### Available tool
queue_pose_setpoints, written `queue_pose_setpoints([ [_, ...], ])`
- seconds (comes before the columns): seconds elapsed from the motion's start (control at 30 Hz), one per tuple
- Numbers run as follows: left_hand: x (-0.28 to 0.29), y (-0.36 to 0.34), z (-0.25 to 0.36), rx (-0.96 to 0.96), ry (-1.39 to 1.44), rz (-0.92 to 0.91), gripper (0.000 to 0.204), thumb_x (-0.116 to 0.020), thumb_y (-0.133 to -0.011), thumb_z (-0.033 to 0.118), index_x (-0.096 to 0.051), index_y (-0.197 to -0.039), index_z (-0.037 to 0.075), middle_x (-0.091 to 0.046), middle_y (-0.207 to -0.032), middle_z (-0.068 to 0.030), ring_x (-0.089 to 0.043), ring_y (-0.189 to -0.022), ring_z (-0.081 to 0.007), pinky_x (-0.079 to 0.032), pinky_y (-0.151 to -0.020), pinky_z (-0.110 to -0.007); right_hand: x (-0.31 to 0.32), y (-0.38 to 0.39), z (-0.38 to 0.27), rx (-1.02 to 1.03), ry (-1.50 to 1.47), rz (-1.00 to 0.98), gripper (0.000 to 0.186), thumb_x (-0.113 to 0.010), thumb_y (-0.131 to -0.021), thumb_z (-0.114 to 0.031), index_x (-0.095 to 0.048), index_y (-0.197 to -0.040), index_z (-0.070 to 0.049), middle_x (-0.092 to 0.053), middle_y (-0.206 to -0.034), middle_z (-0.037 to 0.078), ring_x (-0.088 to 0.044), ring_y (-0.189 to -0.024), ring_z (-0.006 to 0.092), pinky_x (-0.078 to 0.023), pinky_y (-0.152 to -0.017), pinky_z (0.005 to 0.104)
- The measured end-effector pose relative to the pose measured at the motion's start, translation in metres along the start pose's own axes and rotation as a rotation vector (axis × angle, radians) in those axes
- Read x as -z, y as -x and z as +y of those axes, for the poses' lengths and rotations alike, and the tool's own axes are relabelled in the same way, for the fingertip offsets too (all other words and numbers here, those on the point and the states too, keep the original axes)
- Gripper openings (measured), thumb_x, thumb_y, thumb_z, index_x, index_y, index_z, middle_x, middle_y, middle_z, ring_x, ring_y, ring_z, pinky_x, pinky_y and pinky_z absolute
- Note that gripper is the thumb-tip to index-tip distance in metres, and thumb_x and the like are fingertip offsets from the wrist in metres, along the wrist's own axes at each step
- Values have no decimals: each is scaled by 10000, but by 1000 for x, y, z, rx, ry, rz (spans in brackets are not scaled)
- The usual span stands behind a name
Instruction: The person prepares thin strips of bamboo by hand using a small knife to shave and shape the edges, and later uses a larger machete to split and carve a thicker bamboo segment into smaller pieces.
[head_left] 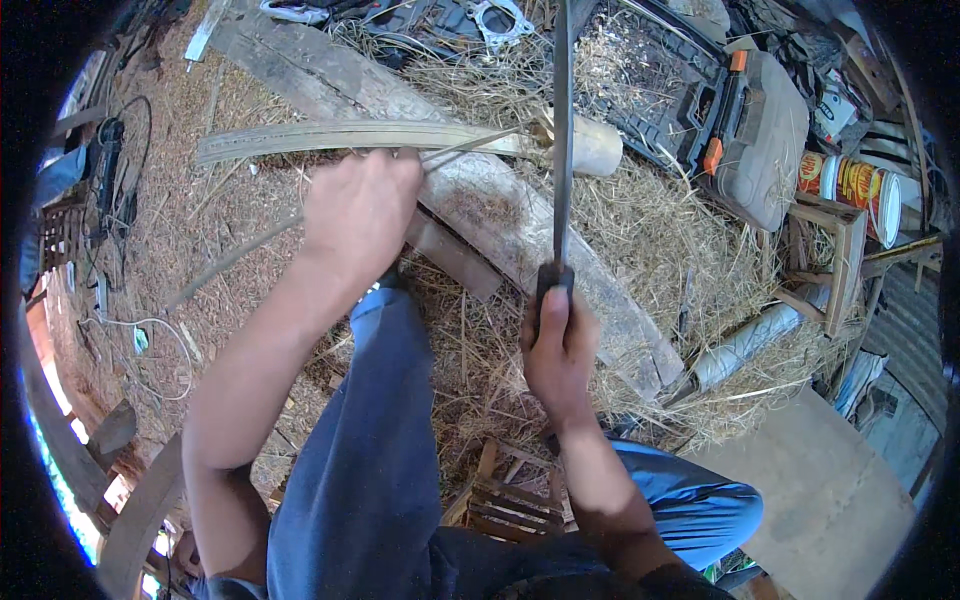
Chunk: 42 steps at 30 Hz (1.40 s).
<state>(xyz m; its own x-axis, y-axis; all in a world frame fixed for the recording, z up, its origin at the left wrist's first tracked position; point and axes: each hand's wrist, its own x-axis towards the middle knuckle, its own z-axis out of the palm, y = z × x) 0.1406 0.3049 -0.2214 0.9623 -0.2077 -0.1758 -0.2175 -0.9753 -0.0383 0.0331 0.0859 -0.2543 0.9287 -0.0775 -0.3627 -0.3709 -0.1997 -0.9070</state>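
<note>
My left hand [362,208] is closed in a fist around a thin bamboo strip [235,260], which sticks out on both sides of it. One end of the strip reaches toward the blade; the other slants down to the left. My right hand [558,355] grips the black handle of a machete [563,150], its long dark blade pointing away from me. Beyond my left hand lies a split bamboo length [330,138], across a wooden plank [600,305]. A pale, short cylinder, apparently bamboo [597,148], sits beside the blade, which partly hides what adjoins it.
Straw and shavings [690,250] cover the ground. An open tool case [755,140] with orange latches stands at the far right, near printed buckets [868,195] and a wooden stool [845,260]. A slatted wooden piece [515,505] lies between my legs; a flat board [810,490] is at right.
</note>
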Motion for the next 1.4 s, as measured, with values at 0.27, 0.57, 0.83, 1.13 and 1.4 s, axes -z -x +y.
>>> queue_pose_setpoints([
  [0.27, -3, 3, 9, 82, 135, -67, 162, -594, -831, 74, -668, -972, 46, -688, -799, -215, -708, -771, -400, -571, -685, -500, -36, -49, 10, 15, 327, 140, 419, -504, -1041, -385, -616, -998, 16, -576, -654, 238, -638, -646, 417, -485, -625, 486],
  [0.57, -25, 10, 1, 200, 255, -72, 136, -580, -900, 117, -654, -982, 36, -699, -860, -236, -698, -814, -434, -555, -722, -536, 6, -66, -23, -659, -541, -86, 581, -378, -1047, -589, -510, -847, -60, -414, -531, -20, -363, -383, 110, -325, -414, 302],
  [0.83, -18, 10, 0, 324, 386, 34, 200, -598, -942, 222, -698, -937, 49, -696, -784, -230, -699, -762, -428, -563, -696, -498, 16, -38, 0, -173, -295, 142, 502, -433, -1062, -486, -518, -835, -46, -444, -538, -4, -402, -374, 117, -325, -363, 273],
  [1.13, -14, 6, 14, 205, 659, 61, 215, -695, -933, 217, -760, -992, 21, -718, -835, -212, -718, -730, -340, -529, -659, -372, 45, -63, -4, -170, -273, 400, 271, -741, -934, -276, -642, -898, -27, -542, -604, -32, -460, -426, 58, -332, -388, 242],
  [1.4, -5, 0, 45, -169, 777, 41, 164, -693, -920, 136, -759, -1010, 16, -732, -906, -190, -710, -774, -326, -530, -688, -362, 85, -76, -17, -196, -597, 416, 266, -729, -932, -203, -607, -980, 29, -688, -848, 108, -468, -457, 106, -414, -459, 283],
])
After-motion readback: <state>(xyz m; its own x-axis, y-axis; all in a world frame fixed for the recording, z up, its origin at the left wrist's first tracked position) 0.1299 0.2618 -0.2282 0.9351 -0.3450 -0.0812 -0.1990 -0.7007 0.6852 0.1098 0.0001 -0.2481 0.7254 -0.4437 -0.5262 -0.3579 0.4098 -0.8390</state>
